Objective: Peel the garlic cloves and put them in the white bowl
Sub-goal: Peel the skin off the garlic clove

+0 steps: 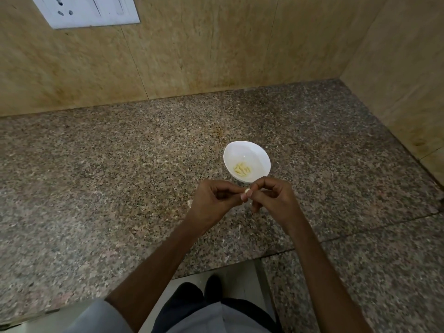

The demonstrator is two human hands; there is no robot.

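Note:
A small white bowl stands on the speckled granite counter, with several pale peeled garlic cloves lying in its bottom. Just in front of the bowl, above the counter, my left hand and my right hand meet fingertip to fingertip. Between them they pinch one small pale garlic clove. The fingers of both hands are curled around it, so most of the clove is hidden.
Beige stone walls rise behind the counter and on the right, forming a corner. A white switch plate is mounted at upper left. Small scraps of garlic skin lie on the counter near my hands. The counter's front edge runs below my forearms.

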